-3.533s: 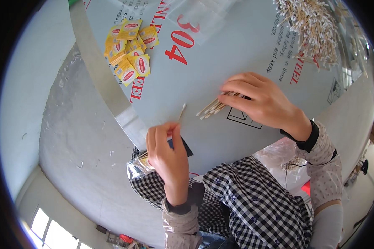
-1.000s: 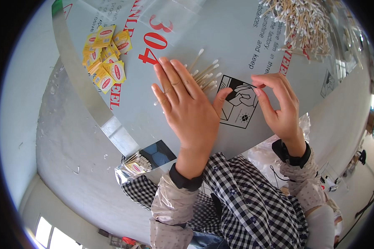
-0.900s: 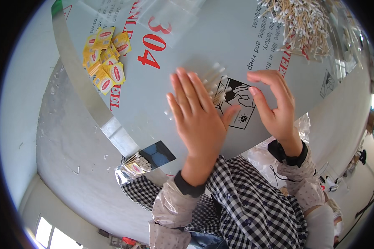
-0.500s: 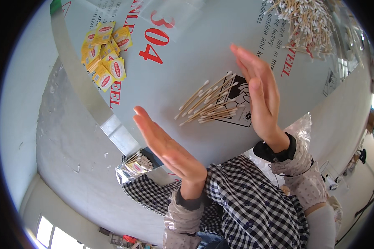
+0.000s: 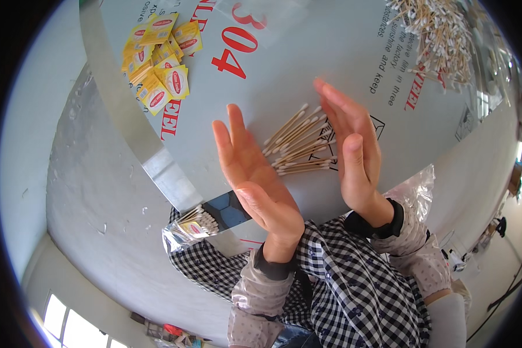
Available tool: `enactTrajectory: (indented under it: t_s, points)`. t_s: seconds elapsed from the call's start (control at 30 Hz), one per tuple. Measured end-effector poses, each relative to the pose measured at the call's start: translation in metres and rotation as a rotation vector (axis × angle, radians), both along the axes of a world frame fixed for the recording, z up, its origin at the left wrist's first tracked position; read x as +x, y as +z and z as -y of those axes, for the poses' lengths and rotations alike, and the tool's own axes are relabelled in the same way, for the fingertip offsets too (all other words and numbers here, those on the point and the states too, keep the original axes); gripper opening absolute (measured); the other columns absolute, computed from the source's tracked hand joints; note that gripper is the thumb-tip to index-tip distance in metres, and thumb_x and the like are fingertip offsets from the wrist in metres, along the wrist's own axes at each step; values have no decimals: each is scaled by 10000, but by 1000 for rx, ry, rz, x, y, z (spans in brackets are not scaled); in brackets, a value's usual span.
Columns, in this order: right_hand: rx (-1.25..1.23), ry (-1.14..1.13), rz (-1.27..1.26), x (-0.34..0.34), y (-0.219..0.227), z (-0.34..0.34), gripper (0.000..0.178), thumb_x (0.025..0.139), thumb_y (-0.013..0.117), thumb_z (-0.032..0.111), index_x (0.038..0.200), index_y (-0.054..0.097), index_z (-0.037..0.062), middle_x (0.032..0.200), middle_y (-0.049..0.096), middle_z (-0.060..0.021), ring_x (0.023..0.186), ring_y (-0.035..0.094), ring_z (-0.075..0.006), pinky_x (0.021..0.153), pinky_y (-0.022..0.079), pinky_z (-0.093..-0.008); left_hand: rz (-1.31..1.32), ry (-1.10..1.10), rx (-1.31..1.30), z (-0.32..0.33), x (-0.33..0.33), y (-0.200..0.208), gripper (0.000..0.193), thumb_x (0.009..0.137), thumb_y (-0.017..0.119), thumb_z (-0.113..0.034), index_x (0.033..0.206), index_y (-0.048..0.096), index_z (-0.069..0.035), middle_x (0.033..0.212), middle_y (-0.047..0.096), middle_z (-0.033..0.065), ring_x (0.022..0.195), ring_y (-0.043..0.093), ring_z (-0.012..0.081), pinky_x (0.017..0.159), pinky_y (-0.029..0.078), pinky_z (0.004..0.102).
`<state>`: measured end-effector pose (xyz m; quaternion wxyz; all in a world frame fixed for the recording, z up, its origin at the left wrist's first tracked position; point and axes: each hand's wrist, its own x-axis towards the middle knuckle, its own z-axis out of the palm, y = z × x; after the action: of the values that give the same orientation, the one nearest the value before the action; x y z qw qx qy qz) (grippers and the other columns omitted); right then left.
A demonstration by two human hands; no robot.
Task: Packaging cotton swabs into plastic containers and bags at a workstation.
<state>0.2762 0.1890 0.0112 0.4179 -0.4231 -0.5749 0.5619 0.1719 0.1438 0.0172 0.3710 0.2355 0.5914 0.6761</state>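
Observation:
A small bunch of cotton swabs point(image 5: 300, 142) with wooden sticks and white tips lies on the grey film-covered tabletop point(image 5: 261, 81), its sticks roughly lined up. My left hand point(image 5: 258, 180) is on the bunch's left side, palm turned towards it, fingers stretched out and thumb raised. On the right, my right hand point(image 5: 354, 151) stands on edge with fingers extended, its palm right beside the swab tips. Both hands look to hold nothing. Whether either palm touches the swabs I cannot tell.
Yellow-and-white printed cards point(image 5: 159, 64) are piled at the far left. A large heap of loose cotton swabs point(image 5: 438, 43) covers the far right. A clear bag of swabs point(image 5: 194, 225) sits at the near left edge, by a metal strip point(image 5: 168, 177).
My left hand has moved right and away from me, closer to the swabs. My right hand has shifted slightly left. The bunch is squeezed closer together and the view has shifted.

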Motion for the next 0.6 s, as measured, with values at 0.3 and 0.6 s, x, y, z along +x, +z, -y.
enactTrajectory:
  t_s: [0.3,0.6]
  points:
    - [33,-3,-47,-5,0,-13,591,1058,375,397,1421,365,-68,1468,408,-208,1395,367,-281,1163,255,-410,-6,21,14,-3,-8,-1,732,1025,145,-578,1535,201,-55,1559,290,200,1475,221,295,1211,117,419]
    - [470,95,476,9,20,-28,363,776,685,-34,1126,614,34,959,680,-58,890,636,-235,796,498,-340,-173,-10,-9,12,-13,1,727,1028,324,-502,1523,163,6,1564,241,246,1471,211,343,1200,125,464]
